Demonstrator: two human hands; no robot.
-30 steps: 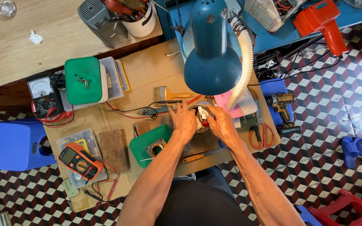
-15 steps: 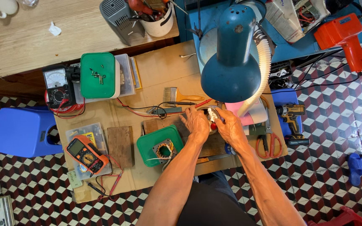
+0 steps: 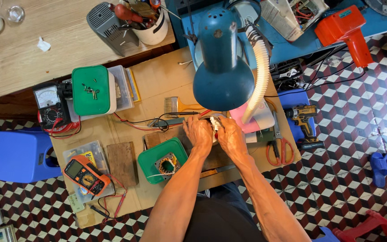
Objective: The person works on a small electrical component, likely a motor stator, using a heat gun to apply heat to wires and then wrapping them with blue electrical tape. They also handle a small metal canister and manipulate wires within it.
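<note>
Small white part (image 3: pixel 213 125), held at the centre of the frame between both hands, is mostly hidden under the rim of the blue desk lamp (image 3: pixel 222 76), so its exact shape cannot be told. At the far left of the frame a blue plastic stool (image 3: pixel 19 157) is seen on the checkered floor. On the cardboard-covered low table (image 3: pixel 157 80), an analogue meter with a black case (image 3: pixel 50 105) is placed at the left edge, with a green-lidded plastic box (image 3: pixel 91 89) just beside it and an orange digital multimeter (image 3: pixel 86 175) below. A green plastic tray (image 3: pixel 151 159) holding a coil-wound metal ring (image 3: pixel 167 165) lies near the left forearm. The left hand (image 3: pixel 198 133) is curled around the white part from the left, and the right hand (image 3: pixel 230 136) is closed on it from the right, the fingers of both touching. Further right, red-handled scissors (image 3: pixel 279 150) and a yellow and black cordless drill (image 3: pixel 304 118) are laid near the table's right edge.
</note>
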